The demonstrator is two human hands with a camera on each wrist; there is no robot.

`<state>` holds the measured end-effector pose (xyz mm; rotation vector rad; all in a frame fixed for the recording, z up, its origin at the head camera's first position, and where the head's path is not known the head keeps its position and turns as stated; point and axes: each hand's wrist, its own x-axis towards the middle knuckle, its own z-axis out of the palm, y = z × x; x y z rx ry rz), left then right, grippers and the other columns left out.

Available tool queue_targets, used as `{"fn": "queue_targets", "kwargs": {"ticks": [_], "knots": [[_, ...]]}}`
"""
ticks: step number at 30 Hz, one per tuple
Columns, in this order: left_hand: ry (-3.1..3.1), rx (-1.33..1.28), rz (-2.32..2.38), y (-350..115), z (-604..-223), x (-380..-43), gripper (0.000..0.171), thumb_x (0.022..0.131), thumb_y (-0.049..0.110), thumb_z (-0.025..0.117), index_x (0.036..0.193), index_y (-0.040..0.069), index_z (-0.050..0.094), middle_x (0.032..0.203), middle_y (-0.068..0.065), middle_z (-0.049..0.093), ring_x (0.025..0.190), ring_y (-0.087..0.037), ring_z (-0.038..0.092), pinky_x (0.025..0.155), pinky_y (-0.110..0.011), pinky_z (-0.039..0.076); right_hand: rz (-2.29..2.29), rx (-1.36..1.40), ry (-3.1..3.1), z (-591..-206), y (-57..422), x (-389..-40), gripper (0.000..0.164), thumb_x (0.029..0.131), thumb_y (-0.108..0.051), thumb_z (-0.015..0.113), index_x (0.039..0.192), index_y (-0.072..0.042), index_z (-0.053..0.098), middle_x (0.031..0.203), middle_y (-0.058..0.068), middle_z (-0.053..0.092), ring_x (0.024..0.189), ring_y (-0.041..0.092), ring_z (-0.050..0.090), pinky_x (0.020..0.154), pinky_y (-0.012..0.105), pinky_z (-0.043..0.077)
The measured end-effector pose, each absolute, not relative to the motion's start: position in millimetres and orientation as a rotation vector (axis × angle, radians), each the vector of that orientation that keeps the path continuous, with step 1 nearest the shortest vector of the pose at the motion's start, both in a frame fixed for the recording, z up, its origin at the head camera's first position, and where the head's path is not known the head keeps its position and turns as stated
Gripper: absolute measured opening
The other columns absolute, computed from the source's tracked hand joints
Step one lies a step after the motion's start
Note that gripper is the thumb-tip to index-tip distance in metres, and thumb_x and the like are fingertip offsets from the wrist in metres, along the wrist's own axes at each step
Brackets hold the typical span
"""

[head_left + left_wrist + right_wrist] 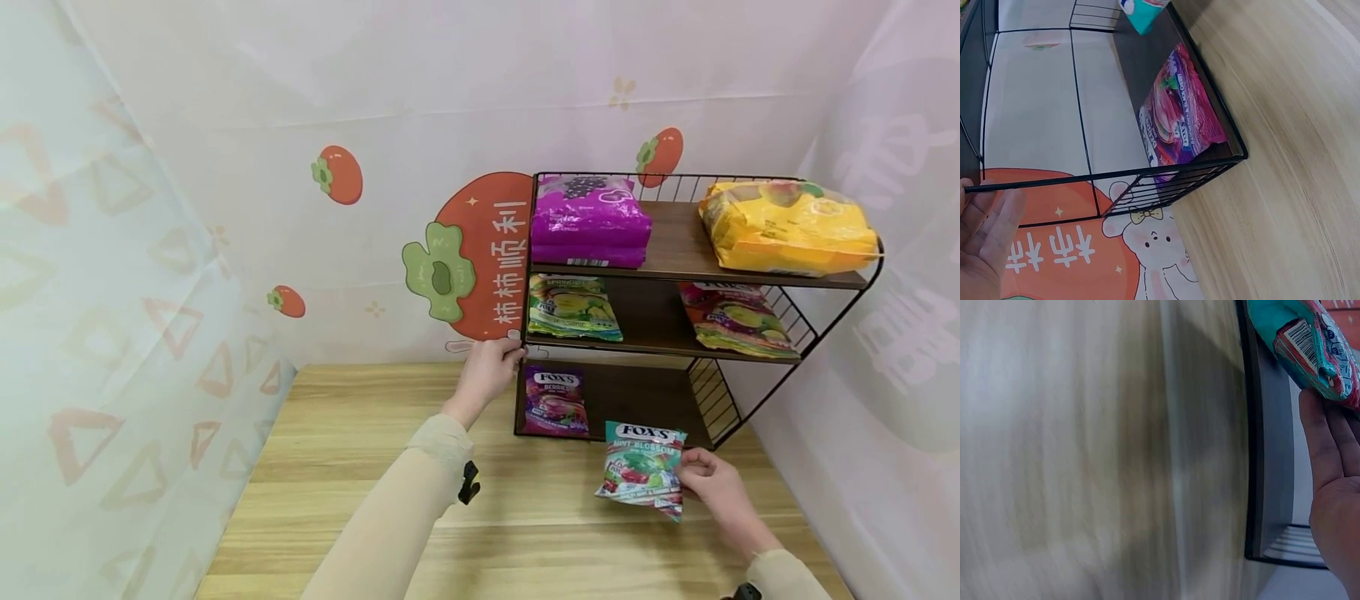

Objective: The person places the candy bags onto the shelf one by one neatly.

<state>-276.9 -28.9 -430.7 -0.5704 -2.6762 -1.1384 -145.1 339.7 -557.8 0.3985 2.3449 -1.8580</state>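
A teal Fox's candy bag (643, 467) hangs tilted in front of the bottom shelf. My right hand (716, 492) pinches it by its right edge, between thumb and fingers. In the right wrist view, the bag's barcode side (1310, 350) shows above the fingers (1322, 440). My left hand (486, 375) holds the left front post of a three-tier black wire rack (652, 273) near the middle shelf. In the left wrist view, its fingers (1000, 228) lie behind the black wire. A purple berries candy bag (556, 402) rests at the bottom shelf's left end.
On the top shelf sit a purple bag (588, 221) and a yellow bag (787, 229). A green-yellow bag (573, 308) and a red bag (738, 321) lie on the middle shelf. The wooden table (345, 467) extends left and forward of the rack, with printed cloth walls (247, 208) around.
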Motion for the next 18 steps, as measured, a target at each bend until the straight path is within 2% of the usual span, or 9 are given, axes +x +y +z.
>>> {"fn": "queue_targets", "kwargs": {"ticks": [4, 11, 18], "knots": [[-2.677, -0.569, -1.163, -28.8, -430.2, -276.1, 0.022, 0.104, 0.015, 0.061, 0.115, 0.004, 0.077, 0.098, -0.012, 0.076, 0.065, -0.011, 0.063, 0.054, -0.023, 0.048, -1.842, 0.389, 2.373, -554.4, 353.8, -150.5, 0.025, 0.099, -0.012, 0.065, 0.114, 0.004, 0.055, 0.088, -0.006, 0.072, 0.082, 0.007, 0.067, 0.077, 0.027, 0.059], [-2.701, -0.565, -1.167, -27.9, -428.1, -275.5, 0.022, 0.104, 0.016, 0.061, 0.115, 0.006, 0.077, 0.097, -0.012, 0.075, 0.067, -0.009, 0.064, 0.057, -0.021, 0.050, -1.734, 0.344, 2.485, -550.0, 374.5, -158.4, 0.036, 0.103, -0.023, 0.062, 0.121, 0.007, 0.053, 0.093, -0.009, 0.071, 0.085, 0.002, 0.066, 0.079, 0.026, 0.059], [-2.700, -0.553, -1.156, -27.9, -428.5, -275.6, 0.021, 0.104, 0.015, 0.061, 0.115, 0.006, 0.077, 0.098, -0.012, 0.075, 0.068, -0.011, 0.065, 0.057, -0.022, 0.051, -1.736, 0.355, 2.502, -548.9, 381.4, -167.5, 0.034, 0.104, -0.022, 0.059, 0.121, 0.006, 0.051, 0.092, -0.010, 0.068, 0.084, 0.001, 0.064, 0.078, 0.028, 0.059]]}}
